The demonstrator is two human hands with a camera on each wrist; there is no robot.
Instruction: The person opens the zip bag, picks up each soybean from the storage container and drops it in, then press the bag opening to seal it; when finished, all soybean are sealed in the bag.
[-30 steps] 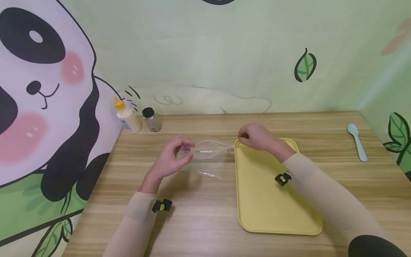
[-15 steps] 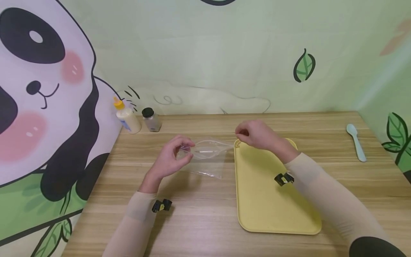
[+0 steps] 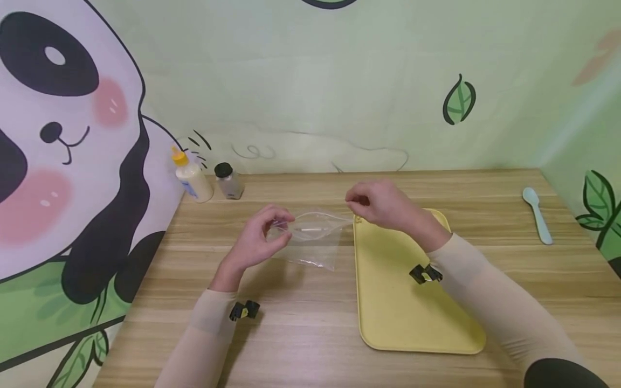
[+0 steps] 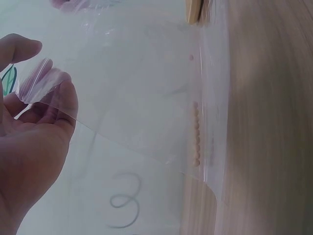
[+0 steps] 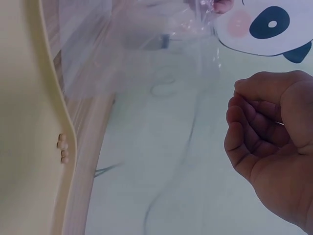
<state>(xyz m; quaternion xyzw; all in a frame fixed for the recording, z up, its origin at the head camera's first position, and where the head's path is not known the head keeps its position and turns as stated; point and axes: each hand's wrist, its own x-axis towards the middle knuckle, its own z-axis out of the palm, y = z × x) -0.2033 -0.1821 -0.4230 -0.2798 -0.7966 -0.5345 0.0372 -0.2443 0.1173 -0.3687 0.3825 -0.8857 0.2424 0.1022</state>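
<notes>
A clear zip bag (image 3: 312, 250) stands with its mouth apart. My left hand (image 3: 259, 240) holds the left end of its rim, fingers behind the plastic and thumb on the other side. Several small tan balls (image 4: 196, 137) lie in a row along the bag's bottom in the left wrist view. My right hand (image 3: 383, 202) hovers near the yellow tray's (image 3: 417, 302) upper left corner, thumb and forefinger tips together, other fingers curled. No object shows between those fingertips. Several more tan balls (image 5: 62, 147) sit in the tray's corner.
At the back left stand a glue bottle (image 3: 193, 180) with a yellow cap and a small clear jar (image 3: 230, 183) with a black lid. A pale blue spoon (image 3: 537, 215) lies on the right of the wooden table (image 3: 310, 328). A printed cloth (image 3: 301, 91) hangs behind.
My right hand has shifted left and slightly up, off the tray's corner towards the bag, with its fingertips still together. The left hand and the bag stay in place.
</notes>
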